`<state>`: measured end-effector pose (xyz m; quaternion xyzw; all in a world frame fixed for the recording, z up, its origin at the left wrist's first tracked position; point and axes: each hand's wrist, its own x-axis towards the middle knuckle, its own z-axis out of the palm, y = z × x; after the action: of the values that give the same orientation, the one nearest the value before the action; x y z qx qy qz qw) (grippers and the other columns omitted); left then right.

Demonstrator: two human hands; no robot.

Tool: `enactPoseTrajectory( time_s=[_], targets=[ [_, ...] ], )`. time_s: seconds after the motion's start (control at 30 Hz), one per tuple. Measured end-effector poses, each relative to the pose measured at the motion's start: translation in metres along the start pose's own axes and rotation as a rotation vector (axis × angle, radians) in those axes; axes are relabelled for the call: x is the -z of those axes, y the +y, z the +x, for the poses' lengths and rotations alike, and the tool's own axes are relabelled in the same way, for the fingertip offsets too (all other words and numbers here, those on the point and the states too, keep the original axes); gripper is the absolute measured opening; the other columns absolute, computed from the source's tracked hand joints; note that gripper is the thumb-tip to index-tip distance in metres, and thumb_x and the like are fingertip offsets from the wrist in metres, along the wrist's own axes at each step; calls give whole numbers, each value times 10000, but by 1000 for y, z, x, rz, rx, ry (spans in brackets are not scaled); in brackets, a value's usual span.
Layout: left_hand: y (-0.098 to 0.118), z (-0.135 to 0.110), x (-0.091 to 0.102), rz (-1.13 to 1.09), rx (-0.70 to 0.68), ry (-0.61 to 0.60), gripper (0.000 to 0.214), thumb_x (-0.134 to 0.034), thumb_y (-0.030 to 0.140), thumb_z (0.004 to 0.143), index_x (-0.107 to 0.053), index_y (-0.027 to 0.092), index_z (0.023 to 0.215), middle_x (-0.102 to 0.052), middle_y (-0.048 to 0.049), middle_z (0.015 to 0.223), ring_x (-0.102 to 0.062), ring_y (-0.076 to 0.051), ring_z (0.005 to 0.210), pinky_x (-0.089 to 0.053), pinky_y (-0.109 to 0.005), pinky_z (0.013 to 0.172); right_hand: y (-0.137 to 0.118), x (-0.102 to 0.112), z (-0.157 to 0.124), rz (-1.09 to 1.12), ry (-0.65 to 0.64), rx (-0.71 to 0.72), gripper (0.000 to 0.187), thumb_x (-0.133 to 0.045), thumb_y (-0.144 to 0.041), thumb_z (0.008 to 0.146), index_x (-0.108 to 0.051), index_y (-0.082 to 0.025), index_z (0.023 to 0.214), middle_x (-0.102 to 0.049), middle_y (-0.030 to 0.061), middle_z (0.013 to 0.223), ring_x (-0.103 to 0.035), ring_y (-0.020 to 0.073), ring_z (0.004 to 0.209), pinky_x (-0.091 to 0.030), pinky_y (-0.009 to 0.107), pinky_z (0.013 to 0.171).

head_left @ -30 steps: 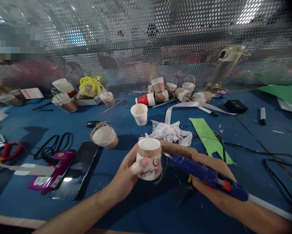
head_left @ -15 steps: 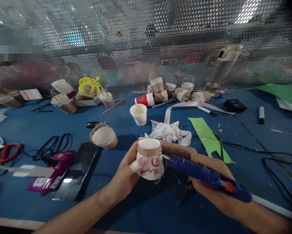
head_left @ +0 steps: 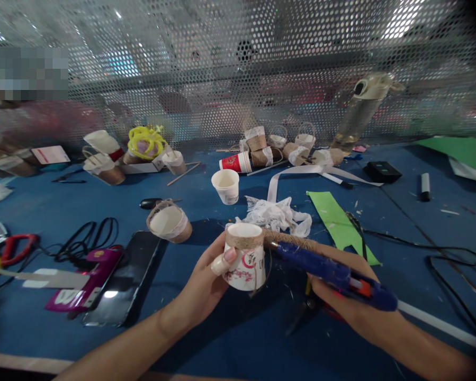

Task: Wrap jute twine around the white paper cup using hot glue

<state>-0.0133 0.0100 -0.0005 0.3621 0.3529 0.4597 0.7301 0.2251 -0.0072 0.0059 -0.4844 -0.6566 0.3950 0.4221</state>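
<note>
My left hand (head_left: 206, 280) grips a small white paper cup (head_left: 246, 259) with red print; a band of brown twine is wound round its rim. My right hand (head_left: 341, 301) is closed round a blue glue gun (head_left: 329, 272). The gun's metal nozzle points left and sits right beside the twine band on the cup's right side. A spool of brown twine (head_left: 293, 241) lies on the table just behind the gun. A loose strand of twine hangs down from the cup.
The blue table (head_left: 206, 201) holds a twine-wrapped cup (head_left: 169, 222) on its side, an upright white cup (head_left: 226, 186), crumpled white lace (head_left: 277, 214), a green paper strip (head_left: 339, 225), a phone (head_left: 122, 278), red scissors (head_left: 11, 246) and black cables (head_left: 440, 254). Several finished cups stand by the perforated screen (head_left: 238, 69).
Cup and glue gun have risen slightly together. The nozzle has moved up from the cup's printed side to the twine band. A hand at the left edge has gone from view.
</note>
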Motion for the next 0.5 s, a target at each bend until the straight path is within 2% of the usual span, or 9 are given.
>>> enactPoseTrajectory(
  time_s=[0.07,0.2,0.3,0.4,0.5],
  targets=[
    [0,0,-1,5,18,19,433,-712,412,800,-657,249,1197,-683,-93,1233,-611,-297,1122,-494,-330,863,-1,-1,1,38,25,5,208,-607,-151,774,-647,-275,937,-661,-18,712,-585,163,553,-473,273,489],
    [-1,0,-4,44,44,75,443,-745,382,780,-639,252,1190,-683,-87,1224,-613,-287,1114,-487,-346,879,-1,-4,0,153,50,-101,64,-670,-247,829,-608,-260,825,-618,-44,628,-605,140,527,-510,249,502],
    [-4,1,-7,83,44,80,475,-752,391,774,-619,236,1204,-667,-96,1245,-591,-301,1149,-472,-360,904,-4,-11,0,256,-16,-151,175,-751,-275,790,-627,-260,912,-696,-18,809,-692,160,724,-580,258,661],
    [-9,2,-6,142,7,59,447,-735,357,801,-605,244,1213,-649,-84,1264,-552,-301,1199,-452,-351,931,-5,-18,0,363,-69,-140,328,-808,-243,743,-624,-290,1010,-697,-25,947,-710,161,875,-591,270,808],
    [-14,2,-5,198,-44,46,450,-732,301,810,-584,260,1234,-647,-65,1245,-560,-272,1170,-440,-339,945,-3,-25,0,335,-23,-85,367,-836,-211,709,-633,-300,1001,-670,-35,986,-702,156,894,-586,270,844]
  ],
)
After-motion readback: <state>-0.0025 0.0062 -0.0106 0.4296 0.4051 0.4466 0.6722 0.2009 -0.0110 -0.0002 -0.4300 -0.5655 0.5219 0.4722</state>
